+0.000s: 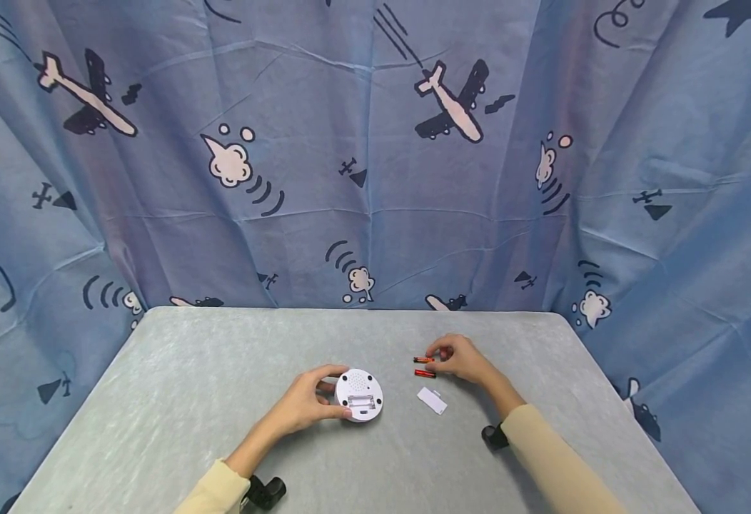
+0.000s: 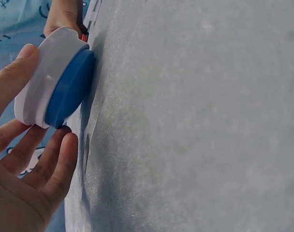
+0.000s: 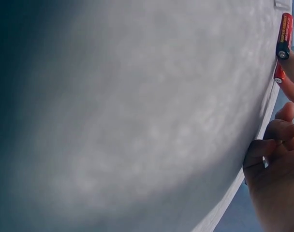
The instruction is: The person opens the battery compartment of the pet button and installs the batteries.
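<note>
While the person's left hand (image 1: 308, 401) is gripping a round white gadget (image 1: 358, 394) at the middle of the table (image 1: 221, 371), we are seeing the right hand (image 1: 463, 358) hovering at the right ends of two red batteries. The left thumb is pressing the gadget's near rim and a finger is bracing its far rim, with the lower fingers spreading loosely in the left wrist view. The gadget is turning its battery slot (image 1: 360, 402) upward and its blue part (image 2: 72, 87) toward the table; we are not managing to tell whether it is touching the tabletop. The right thumb and forefinger are straddling the end of the far battery (image 1: 422, 360), though we are failing to make out whether they are pinching it. The near battery (image 1: 424, 373) is lying just beside it, roughly parallel. Closer to the person, a small white cover (image 1: 431, 400) is lying aslant, between the gadget and the right forearm. We are also noticing pale sleeves (image 1: 562, 464) and a blue curtain (image 1: 318, 164) hanging behind the table.
</note>
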The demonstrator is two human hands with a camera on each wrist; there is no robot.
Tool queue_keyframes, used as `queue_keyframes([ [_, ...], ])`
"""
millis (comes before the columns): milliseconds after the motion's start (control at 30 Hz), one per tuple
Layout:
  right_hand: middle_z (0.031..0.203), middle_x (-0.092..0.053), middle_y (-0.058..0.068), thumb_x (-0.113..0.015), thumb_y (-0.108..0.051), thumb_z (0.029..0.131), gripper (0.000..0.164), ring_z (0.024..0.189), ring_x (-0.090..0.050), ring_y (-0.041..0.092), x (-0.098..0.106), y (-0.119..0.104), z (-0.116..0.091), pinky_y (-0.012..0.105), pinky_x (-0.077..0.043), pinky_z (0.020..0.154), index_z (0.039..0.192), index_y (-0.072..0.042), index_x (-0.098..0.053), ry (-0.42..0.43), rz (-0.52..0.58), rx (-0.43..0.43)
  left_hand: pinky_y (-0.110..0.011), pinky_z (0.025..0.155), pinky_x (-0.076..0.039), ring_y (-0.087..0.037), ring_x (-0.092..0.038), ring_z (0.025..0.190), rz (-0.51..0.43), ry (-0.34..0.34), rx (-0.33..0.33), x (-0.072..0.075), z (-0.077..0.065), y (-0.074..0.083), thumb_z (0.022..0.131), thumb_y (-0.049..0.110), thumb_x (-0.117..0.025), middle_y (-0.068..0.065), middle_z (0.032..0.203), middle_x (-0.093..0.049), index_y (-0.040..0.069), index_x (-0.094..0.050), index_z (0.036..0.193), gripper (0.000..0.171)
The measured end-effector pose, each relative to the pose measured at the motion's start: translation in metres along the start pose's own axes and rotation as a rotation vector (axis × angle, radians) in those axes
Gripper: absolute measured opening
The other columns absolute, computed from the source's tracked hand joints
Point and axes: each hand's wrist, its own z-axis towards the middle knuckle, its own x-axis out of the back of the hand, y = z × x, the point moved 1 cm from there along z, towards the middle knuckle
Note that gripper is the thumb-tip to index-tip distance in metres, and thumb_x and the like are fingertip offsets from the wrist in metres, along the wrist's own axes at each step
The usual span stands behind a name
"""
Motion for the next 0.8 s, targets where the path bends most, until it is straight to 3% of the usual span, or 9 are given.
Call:
queue_keyframes([
  [367,0.073,-0.052,0.0,-0.083,-0.006,0.084,0.01,0.072,-0.047,0.017,-0.001,0.0,-0.002,0.027,-0.037,0.063,0.087,-0.006,-0.074,0.041,0.106,-0.051,-0.031,0.07,-0.057,-0.03,-0.066,0.1,-0.012,0.008,-0.009,-0.001,0.001,0.001,0.075,0.01,-0.092,-0.017,0.129,-0.062,0.002,-0.06,0.137,0.071],
  [600,0.071,-0.049,0.0,-0.081,-0.006,0.086,0.009,0.068,-0.045,0.015,-0.002,0.002,-0.003,0.025,-0.035,0.06,0.088,-0.003,-0.073,0.081,0.166,-0.028,-0.03,0.072,-0.057,-0.03,-0.066,0.102,-0.003,0.012,-0.019,-0.001,0.001,0.0,0.075,0.011,-0.093,-0.017,0.128,-0.062,0.002,-0.06,0.137,0.07],
  [800,0.068,-0.046,0.003,-0.079,-0.001,0.087,0.007,0.064,-0.041,0.015,0.001,-0.016,-0.009,0.024,-0.032,0.057,0.089,0.0,-0.073,0.101,0.208,-0.01,-0.03,0.071,-0.057,-0.028,-0.067,0.1,0.0,0.006,-0.022,0.0,0.001,-0.001,0.075,0.012,-0.092,-0.017,0.128,-0.063,0.002,-0.06,0.137,0.07],
])
